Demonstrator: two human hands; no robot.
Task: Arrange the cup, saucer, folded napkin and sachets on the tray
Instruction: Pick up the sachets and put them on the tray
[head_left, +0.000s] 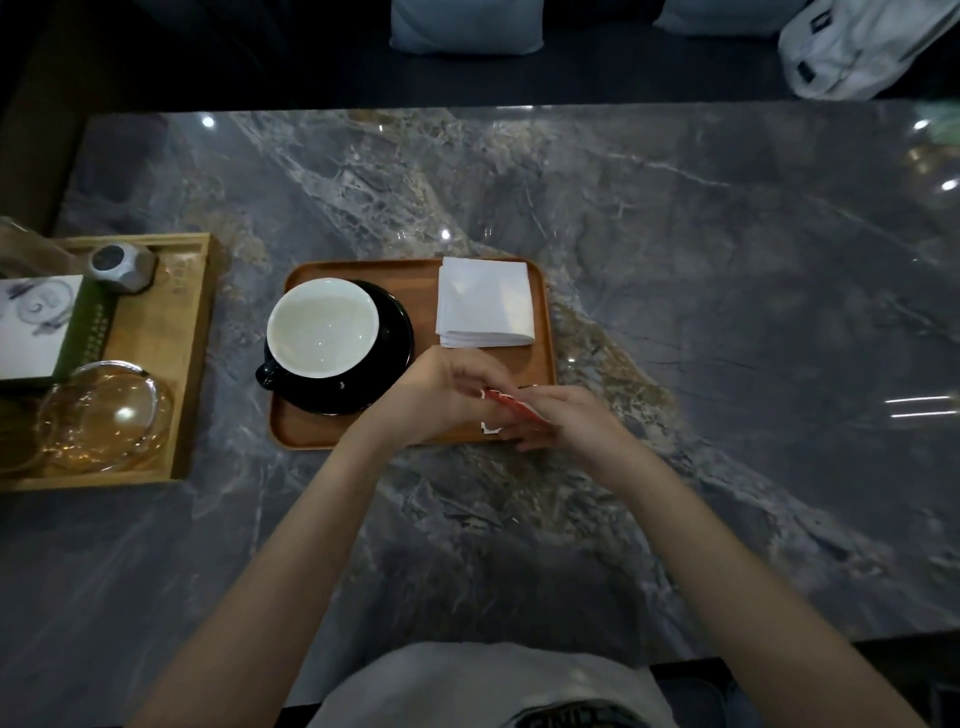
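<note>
A brown wooden tray (405, 270) lies in the middle of the marble table. On its left side a black cup with a white inside (322, 326) stands on a black saucer (392, 332), handle toward me. A folded white napkin (485, 301) rests on the tray's far right part. Over the tray's near right corner my left hand (441, 397) and my right hand (566, 421) meet and both hold red-and-white sachets (511, 405). The hands hide most of the sachets.
A larger light wooden tray (192, 312) at the left holds a glass dish (104, 415), a grey faceted object (122, 267) and a box (41, 327). A white bag (862, 47) and cushions (467, 26) lie beyond the table's far edge.
</note>
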